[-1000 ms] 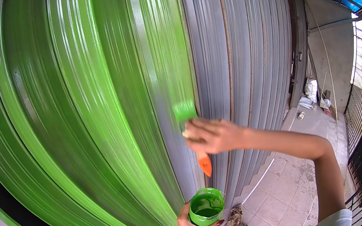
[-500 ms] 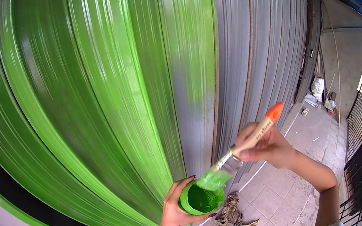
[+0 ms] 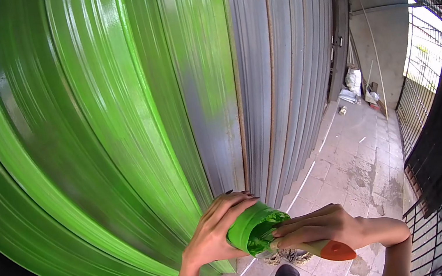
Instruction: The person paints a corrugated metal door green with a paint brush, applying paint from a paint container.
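My left hand [image 3: 212, 231] is wrapped around a green paint cup [image 3: 242, 231], which tips over with its mouth to the right. Wet green paint coats the inside of the cup. Closed on a paintbrush [image 3: 337, 250], my right hand [image 3: 331, 226] sits at the cup's mouth. Only the orange-tipped end of the brush handle shows clearly; its bristles are hidden in the cup and behind my fingers. In front of both hands rises a ribbed metal shutter [image 3: 102, 100], glossy green on the left and grey on the right, with a patchy green strip between.
A crumpled rag [image 3: 292, 256] lies on the tiled floor [image 3: 337, 176] below the cup, partly covered. A white bag [image 3: 353, 79] and litter sit by the far wall [image 3: 377, 33]. Black metal bars [image 3: 436, 236] run along the right side.
The brush has gone from above the cup into its mouth, and its handle now points down to the right. My left hand has tilted the cup. The view has shifted rightward.
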A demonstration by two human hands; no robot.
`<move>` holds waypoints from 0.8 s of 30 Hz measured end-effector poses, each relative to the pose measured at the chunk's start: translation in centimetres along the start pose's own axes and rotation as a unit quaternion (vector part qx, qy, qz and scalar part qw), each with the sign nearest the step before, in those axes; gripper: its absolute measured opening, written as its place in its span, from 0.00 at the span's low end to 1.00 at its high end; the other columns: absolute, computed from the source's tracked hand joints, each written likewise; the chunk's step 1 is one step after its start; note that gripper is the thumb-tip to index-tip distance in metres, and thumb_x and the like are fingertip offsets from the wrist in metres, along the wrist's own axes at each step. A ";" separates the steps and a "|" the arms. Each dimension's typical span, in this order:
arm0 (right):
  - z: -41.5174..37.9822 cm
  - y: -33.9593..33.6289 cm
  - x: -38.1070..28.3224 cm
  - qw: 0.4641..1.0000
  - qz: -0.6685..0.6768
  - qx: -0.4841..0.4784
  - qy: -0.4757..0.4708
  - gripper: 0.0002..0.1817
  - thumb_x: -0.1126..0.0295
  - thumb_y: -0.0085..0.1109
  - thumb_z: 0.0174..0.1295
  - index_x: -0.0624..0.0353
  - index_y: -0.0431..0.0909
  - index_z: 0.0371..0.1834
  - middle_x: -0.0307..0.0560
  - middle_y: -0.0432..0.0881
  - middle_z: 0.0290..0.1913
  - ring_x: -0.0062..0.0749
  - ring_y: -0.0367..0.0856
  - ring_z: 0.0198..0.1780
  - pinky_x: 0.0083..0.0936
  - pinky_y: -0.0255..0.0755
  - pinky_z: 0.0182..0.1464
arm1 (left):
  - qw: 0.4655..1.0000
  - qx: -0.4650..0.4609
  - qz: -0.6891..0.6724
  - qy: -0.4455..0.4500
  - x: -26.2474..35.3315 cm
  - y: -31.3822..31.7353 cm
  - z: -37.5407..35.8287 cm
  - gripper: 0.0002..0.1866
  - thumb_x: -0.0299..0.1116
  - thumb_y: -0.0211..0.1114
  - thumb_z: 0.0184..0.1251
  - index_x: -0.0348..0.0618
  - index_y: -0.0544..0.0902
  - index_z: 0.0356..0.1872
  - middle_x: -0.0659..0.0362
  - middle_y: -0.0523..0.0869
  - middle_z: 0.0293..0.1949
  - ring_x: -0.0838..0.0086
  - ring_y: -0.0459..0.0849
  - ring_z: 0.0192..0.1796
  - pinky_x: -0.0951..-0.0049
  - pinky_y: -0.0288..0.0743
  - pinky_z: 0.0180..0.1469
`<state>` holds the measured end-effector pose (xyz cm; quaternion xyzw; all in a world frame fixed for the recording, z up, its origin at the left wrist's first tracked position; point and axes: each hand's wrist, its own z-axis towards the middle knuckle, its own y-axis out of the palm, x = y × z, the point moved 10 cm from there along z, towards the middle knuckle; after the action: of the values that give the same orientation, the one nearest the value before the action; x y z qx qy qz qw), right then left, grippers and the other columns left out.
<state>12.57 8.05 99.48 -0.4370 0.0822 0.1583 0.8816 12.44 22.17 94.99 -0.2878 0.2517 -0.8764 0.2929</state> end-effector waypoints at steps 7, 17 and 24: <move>0.0 1.6 1.5 0.999 0.022 -0.013 0.044 0.16 0.73 0.64 0.58 0.56 0.79 0.51 0.44 0.85 0.36 0.38 0.85 0.28 0.30 0.82 0.30 | 0.996 -0.085 -0.038 0.003 -0.5 1.8 0.8 0.48 0.39 0.80 0.29 0.42 0.74 0.62 0.51 0.75 0.58 0.54 0.76 0.61 0.56 0.71 0.63; -0.1 3.5 1.9 0.994 0.022 -0.098 0.046 0.20 0.74 0.65 0.54 0.57 0.75 0.52 0.46 0.83 0.34 0.41 0.84 0.28 0.32 0.80 0.29 | 0.990 -0.129 -0.045 -0.028 -0.9 2.1 0.8 0.50 0.38 0.80 0.29 0.45 0.72 0.65 0.52 0.74 0.60 0.54 0.75 0.62 0.57 0.71 0.64; 0.1 3.6 2.3 0.992 0.025 -0.112 0.046 0.22 0.77 0.65 0.52 0.57 0.75 0.52 0.46 0.83 0.36 0.42 0.83 0.30 0.33 0.80 0.30 | 0.991 -0.124 -0.028 -0.036 -1.1 2.3 0.9 0.50 0.37 0.80 0.28 0.46 0.72 0.65 0.52 0.74 0.60 0.54 0.75 0.62 0.57 0.71 0.64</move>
<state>13.48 10.67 96.18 -0.5376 0.1151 0.1680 0.8182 14.59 21.07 93.79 -0.3601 0.3392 -0.8356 0.2390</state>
